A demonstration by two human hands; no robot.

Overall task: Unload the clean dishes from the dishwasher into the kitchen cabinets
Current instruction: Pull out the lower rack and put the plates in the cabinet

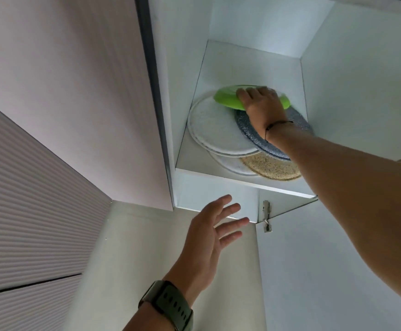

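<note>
Right hand (261,103) gripping round lime-green plastic plate (225,99) w/ curled fingers, above glass shelf (194,149) stack. Left hand (209,235) spread, empty, well below. Risk: plate slipping off off-centre stack if let go tilted.

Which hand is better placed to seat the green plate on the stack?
Right. The right hand already grips the green plate above the plates in the cabinet; the left hand hangs open below the shelf.

Glass shelf (194,149) bears white (216,130), blue (266,137), tan plates (273,167).
</note>
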